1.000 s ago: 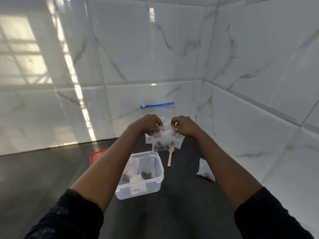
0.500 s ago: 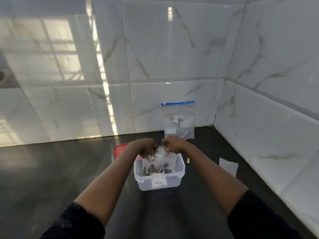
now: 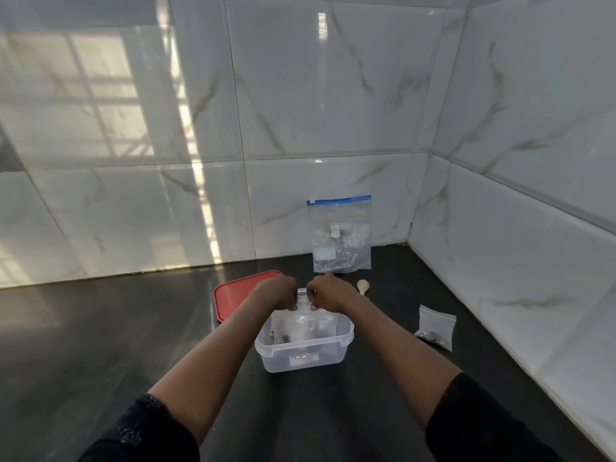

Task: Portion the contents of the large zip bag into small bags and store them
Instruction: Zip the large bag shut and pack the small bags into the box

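The small bag (image 3: 301, 323) is see-through and crinkly, with a few dark bits seen low down. It's held by its top edge, pinched by the left hand (image 3: 278, 293) on one side and the right hand (image 3: 328, 293) on the other, fingers curled in. Its lower part is sunk inside the clear container (image 3: 300, 361), which is sat on the dark counter (image 3: 133, 345) beside the red lid (image 3: 238, 291). The large zip bag (image 3: 340, 235), blue strip on top, is leaned on the tiled wall behind. A second small bag (image 3: 435, 328) is lying off to the right. Compared with half a second back, the bag has been lowered: it was hung over the rim then, and it's tucked in now.
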Demonstrator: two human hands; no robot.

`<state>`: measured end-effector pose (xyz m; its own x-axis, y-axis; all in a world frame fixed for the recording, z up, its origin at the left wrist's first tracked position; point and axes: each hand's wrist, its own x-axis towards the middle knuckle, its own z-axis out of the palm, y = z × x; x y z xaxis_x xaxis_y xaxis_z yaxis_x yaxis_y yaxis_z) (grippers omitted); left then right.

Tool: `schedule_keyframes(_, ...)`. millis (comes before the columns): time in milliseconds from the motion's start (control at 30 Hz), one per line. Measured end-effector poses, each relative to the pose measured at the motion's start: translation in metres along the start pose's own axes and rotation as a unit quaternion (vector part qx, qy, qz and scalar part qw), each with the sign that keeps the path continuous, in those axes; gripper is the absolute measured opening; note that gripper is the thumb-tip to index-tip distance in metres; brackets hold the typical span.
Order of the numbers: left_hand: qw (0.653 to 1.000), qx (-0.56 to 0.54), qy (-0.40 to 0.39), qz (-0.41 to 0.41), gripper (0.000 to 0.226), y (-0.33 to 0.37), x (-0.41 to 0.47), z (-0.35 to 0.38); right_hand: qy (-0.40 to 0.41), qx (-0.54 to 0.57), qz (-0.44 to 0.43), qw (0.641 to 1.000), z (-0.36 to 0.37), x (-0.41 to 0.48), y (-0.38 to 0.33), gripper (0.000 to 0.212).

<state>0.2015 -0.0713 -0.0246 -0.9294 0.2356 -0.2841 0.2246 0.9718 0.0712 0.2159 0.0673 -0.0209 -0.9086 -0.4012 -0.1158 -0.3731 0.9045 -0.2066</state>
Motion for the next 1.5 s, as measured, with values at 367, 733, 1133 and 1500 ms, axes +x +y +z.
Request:
schedule_keyframes(367,0.982,-0.112,0.114,0.099,0.021,0.087,0.03,-0.024,0.19,0.108,0.137,0.966,-0.024,-0.021,0.064,0.02)
schedule_keyframes(733,0.949,-0.301,0.048,0.082,0.035,0.185,0.068,0.014,0.241,0.237,0.338,0.878,-0.006,-0.061,0.176,0.005)
schedule_keyframes(1133,0.911,-0.401,-0.092,0.02,0.028,0.239,0.111,0.064,0.139,0.275,0.526,0.793,0.035,-0.084,0.236,0.039)
schedule_keyframes(1500,0.781,-0.614,-0.088,-0.069,0.027,0.246,0.125,0.081,0.139,0.331,0.509,0.783,0.027,-0.072,0.234,0.044)
